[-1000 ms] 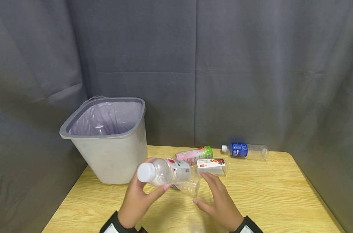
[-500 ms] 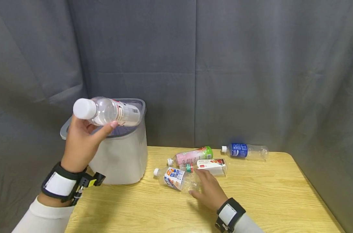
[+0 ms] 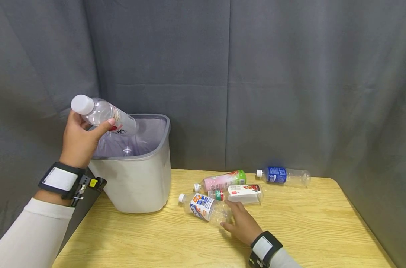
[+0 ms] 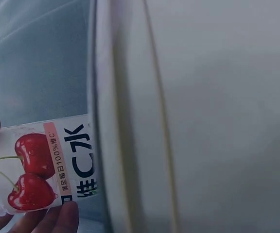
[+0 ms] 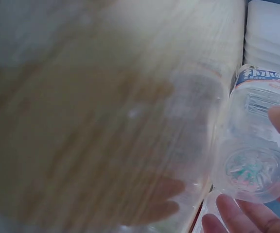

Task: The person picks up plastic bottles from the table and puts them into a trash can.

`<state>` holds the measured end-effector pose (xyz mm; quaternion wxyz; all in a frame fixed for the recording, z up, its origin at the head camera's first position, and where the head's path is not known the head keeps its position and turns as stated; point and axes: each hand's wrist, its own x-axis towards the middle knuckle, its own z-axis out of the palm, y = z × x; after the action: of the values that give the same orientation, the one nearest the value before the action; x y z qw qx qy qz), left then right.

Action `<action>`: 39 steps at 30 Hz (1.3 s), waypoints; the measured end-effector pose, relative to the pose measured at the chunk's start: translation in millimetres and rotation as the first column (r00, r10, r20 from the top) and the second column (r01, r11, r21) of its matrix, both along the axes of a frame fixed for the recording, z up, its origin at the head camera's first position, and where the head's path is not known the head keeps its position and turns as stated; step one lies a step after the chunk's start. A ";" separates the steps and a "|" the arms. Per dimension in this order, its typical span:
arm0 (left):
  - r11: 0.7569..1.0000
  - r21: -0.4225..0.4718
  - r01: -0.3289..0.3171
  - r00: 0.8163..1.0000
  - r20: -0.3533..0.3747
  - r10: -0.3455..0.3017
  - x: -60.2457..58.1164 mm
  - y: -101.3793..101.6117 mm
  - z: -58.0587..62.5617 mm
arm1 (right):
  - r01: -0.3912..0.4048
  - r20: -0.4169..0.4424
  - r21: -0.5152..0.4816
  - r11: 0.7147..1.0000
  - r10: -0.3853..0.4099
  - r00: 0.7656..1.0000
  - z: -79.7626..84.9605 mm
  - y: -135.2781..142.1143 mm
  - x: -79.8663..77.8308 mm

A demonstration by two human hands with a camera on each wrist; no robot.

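- Since a second ago, the left hand (image 3: pixel 77 143) has gone up and leftward from mid-worktop (image 3: pixel 310 223), taking the cherry bottle (image 3: pixel 100 113) above the bin (image 3: pixel 136 186); the right hand (image 3: pixel 244 225) has barely shifted.
- Left arm reaches out past the worktop's left edge, wrist raised; thumb and fingers pinch the cherry bottle between them, its cap up and its base slanting down over the bin's opening.
- Right hand is low over the worktop's middle, thumb and fingers spread to either side of the base of the orange-and-blue bottle (image 3: pixel 203 206); whether they press it, I cannot tell.
- Bin stands at the worktop's back left corner; toward the back edge lie the pink bottle (image 3: pixel 223 181) and white-label bottle (image 3: pixel 244 194), with the blue-label bottle (image 3: pixel 278 175) nearer the back right corner.
- Hard to make out: only the top of a clear bottle (image 3: pixel 127 151) shows inside the bin; the bin's rim hides the cherry bottle's base in the left wrist view, and blur covers much of the right wrist view.
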<state>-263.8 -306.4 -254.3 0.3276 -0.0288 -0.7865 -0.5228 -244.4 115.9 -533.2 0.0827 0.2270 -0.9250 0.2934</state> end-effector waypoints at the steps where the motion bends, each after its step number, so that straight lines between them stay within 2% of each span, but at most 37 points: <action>1: 1.000 0.008 0.001 1.000 0.002 -0.001 -0.7 -0.4 -0.6 | 0.000 0.005 -0.004 1.000 0.000 1.000 -0.2 0.6 0.4; 7: 0.998 0.050 0.024 1.000 -0.004 -0.024 -0.8 0.9 -0.4 | -0.003 0.005 -0.038 0.999 0.004 1.000 0.3 3.2 2.5; 13: 0.999 -0.031 -0.007 1.000 -0.027 0.007 5.9 6.7 2.3 | 0.004 0.073 -0.065 0.998 0.001 0.997 2.4 4.7 6.8; 17: 0.997 -0.079 -0.010 0.994 -0.106 0.002 14.8 21.1 -1.8 | 0.020 0.110 -0.136 0.990 -0.005 0.994 7.3 7.7 12.4; 20: 0.993 -0.116 0.025 0.984 -0.170 -0.044 29.7 41.4 -8.1 | 0.037 0.131 -0.240 0.970 -0.005 0.991 14.6 10.8 19.7; 22: 0.988 -0.145 0.055 0.977 -0.197 -0.083 45.6 59.1 -10.6 | 0.041 0.136 -0.310 0.950 0.002 0.991 22.4 12.0 26.3; 26: 0.975 -0.152 0.162 0.962 -0.197 -0.190 78.5 94.4 -19.6 | 0.027 0.119 -0.403 0.915 0.024 0.993 40.2 11.3 44.3; 28: 0.964 -0.107 0.243 0.953 -0.162 -0.258 89.6 109.0 -30.8 | 0.010 0.097 -0.420 0.908 0.034 0.995 47.9 9.9 55.4; 30: 0.950 -0.039 0.311 0.944 -0.108 -0.313 96.0 120.5 -48.7 | -0.018 0.068 -0.433 0.901 0.053 0.996 55.2 7.4 67.0; 34: 0.914 0.148 0.379 0.921 0.037 -0.388 96.3 137.6 -108.2 | -0.097 0.011 -0.459 0.883 0.115 0.993 64.5 2.0 87.1; 35: 0.893 0.211 0.399 0.905 0.067 -0.420 96.4 141.7 -123.2 | -0.111 0.006 -0.461 0.880 0.128 0.992 66.0 0.8 91.6; 37: 0.832 0.350 0.431 0.860 0.120 -0.495 97.4 149.5 -149.4 | -0.121 0.025 -0.465 0.877 0.150 0.988 67.1 -1.5 99.1; 39: 0.760 0.481 0.438 0.815 0.145 -0.561 102.9 157.3 -164.2 | -0.120 0.042 -0.452 0.884 0.156 0.987 66.9 -2.9 105.6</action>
<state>-161.0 -149.1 -418.4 0.0578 -0.0929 -0.6537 -0.7488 -138.7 113.0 -466.3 0.0758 0.2555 -0.8164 0.5123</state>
